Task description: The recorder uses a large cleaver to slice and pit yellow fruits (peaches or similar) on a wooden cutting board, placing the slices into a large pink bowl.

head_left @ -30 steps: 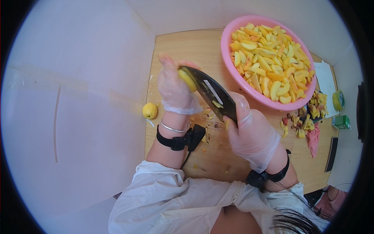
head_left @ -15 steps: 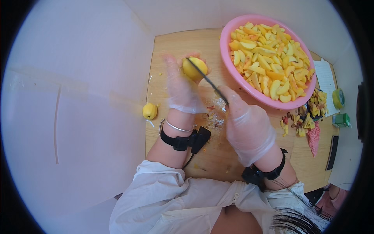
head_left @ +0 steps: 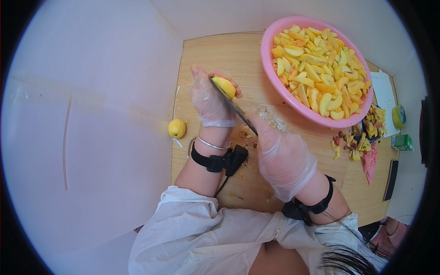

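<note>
My left hand [head_left: 212, 98], in a clear plastic glove, cups a peeled yellow peach [head_left: 225, 87] with the fingers curled round its far side and the thumb to the left. In my gloved right hand [head_left: 286, 158] is a dark-bladed knife [head_left: 234, 108]. Its blade runs up and left across the near side of the peach, touching it or nearly so; the handle is mostly hidden in the fist. Another whole yellow peach [head_left: 177, 128] lies at the table's left edge.
A large pink basin [head_left: 270, 64] heaped with peach slices [head_left: 316, 68] stands at the far right. Beside it are peelings and pits [head_left: 362, 140], a pink cloth [head_left: 369, 162], a small green box [head_left: 401, 142], a roll of tape [head_left: 398, 116] and a paper sheet [head_left: 384, 98]. White walls enclose the wooden table [head_left: 220, 50].
The knife has shifted left and down, its blade now along the near side of the peach instead of across its top. The peach is turned and partly behind the blade. My right hand moved slightly left.
</note>
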A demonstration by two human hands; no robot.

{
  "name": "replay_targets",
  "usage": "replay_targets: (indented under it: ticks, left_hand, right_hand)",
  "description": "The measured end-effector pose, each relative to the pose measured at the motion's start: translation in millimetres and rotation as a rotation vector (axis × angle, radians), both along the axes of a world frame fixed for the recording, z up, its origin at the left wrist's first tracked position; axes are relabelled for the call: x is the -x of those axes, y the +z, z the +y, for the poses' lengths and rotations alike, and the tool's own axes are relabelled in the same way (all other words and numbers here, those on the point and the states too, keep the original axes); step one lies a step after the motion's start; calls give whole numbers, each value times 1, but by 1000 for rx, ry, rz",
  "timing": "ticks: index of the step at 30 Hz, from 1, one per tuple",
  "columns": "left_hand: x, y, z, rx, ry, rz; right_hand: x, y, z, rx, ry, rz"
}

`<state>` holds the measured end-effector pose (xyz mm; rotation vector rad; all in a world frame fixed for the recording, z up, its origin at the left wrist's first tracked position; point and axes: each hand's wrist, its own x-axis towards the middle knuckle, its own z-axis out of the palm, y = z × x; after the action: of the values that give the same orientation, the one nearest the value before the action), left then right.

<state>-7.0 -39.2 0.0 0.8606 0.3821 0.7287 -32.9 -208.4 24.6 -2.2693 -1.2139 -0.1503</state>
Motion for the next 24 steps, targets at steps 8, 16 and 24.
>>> replay_targets:
  ticks: [8,16,24]
  left_hand:
    - [0,4,-1,8,-3,-5]
    - [1,5,-1,-56,-50,17]
    - [0,2,9,-103,-126,9]
  right_hand:
    - [-5,7,-2,-47,-11,122]
    - [-12,7,-7,-94,14,170]
    - [-15,14,-14,-16,-6,186]
